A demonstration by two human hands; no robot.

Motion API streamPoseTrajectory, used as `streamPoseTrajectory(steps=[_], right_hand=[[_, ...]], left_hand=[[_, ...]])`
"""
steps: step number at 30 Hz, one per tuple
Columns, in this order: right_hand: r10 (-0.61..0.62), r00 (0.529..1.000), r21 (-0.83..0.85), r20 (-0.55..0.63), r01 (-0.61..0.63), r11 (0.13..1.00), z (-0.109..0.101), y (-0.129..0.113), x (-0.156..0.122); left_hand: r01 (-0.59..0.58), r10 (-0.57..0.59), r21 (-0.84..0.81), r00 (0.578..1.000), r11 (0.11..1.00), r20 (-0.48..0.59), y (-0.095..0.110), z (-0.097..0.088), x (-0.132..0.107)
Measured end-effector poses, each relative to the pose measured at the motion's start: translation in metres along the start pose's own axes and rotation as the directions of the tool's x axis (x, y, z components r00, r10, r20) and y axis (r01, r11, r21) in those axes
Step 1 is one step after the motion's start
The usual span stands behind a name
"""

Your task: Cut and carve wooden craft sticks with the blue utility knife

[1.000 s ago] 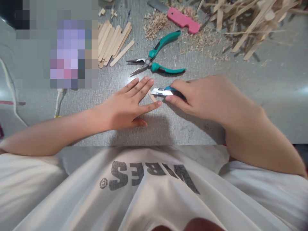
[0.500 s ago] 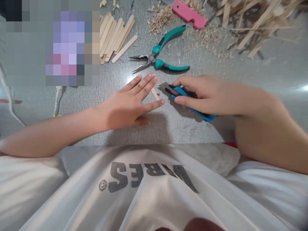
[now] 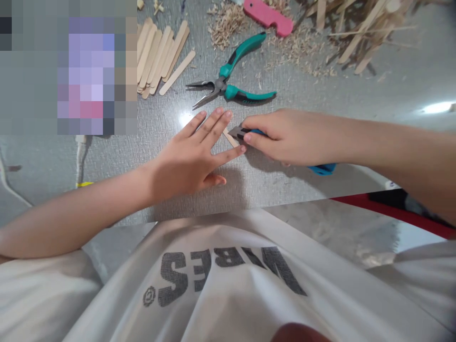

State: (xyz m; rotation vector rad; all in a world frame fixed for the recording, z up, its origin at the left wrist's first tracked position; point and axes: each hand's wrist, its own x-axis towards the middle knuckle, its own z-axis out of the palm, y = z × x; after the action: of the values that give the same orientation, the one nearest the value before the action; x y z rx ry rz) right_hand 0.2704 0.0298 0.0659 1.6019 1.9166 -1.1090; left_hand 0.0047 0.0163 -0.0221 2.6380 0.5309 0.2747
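A: What is being used?

B: A grey table (image 3: 356, 95) with a fine, cloth-like grain; places are being judged from the pliers (image 3: 220, 85).

A: And the hands?

B: Both are being held on the near side of the pliers. The left hand (image 3: 194, 152) is being laid with fingers spread open, a strip of wood (image 3: 231, 138) seemingly being pinned beneath two of them. In the right hand (image 3: 285, 137) a knife (image 3: 238, 132) is being gripped, fingers closed round its handle.

A: What could be going wrong?

B: A left fingertip could be getting nicked, since the blade is being aimed between those fingers; a slip could be caused by too hard a push or by the strip being pinned too loosely. Whether the wood is being touched cannot be told.

A: Which materials are being shown?

B: Beyond the pliers, to the right, a splintery-looking heap of wood pieces (image 3: 361, 33) is being seen in a tangle. To the pliers' left, flat pale sticks (image 3: 156, 54) with rounded ends are being overlapped. On the pliers, slim metal noses and green grips are being splayed. On the knife, a blue casing is being paired with a slanted metal blade. The strip, just nearer than the pliers, is being shown flat and narrow; beyond the pliers, curled shavings (image 3: 228, 26) are being strewn.
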Motion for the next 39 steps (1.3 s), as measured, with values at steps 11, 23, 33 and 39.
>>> streamPoseTrajectory(steps=[11,23,33,39], right_hand=[[-0.089,0.995,-0.079,-0.042,0.085,0.993,0.007,0.007,-0.005],[-0.014,0.999,-0.192,-0.051,0.004,0.981,0.006,-0.012,-0.009],[-0.162,0.959,-0.547,0.231,0.266,0.793,-0.003,-0.032,0.004],[0.012,0.996,-0.146,0.092,0.002,0.989,-0.005,-0.01,0.004]], left_hand=[[0.042,-0.046,-0.149,0.999,0.988,-0.026,0.002,-0.001,0.005],[0.02,-0.022,-0.087,1.0,0.996,-0.022,0.004,-0.002,0.003],[0.029,-0.028,-0.069,0.999,0.997,0.017,0.007,-0.008,0.005],[0.01,-0.009,-0.073,1.0,0.997,0.016,0.003,-0.005,0.008]])
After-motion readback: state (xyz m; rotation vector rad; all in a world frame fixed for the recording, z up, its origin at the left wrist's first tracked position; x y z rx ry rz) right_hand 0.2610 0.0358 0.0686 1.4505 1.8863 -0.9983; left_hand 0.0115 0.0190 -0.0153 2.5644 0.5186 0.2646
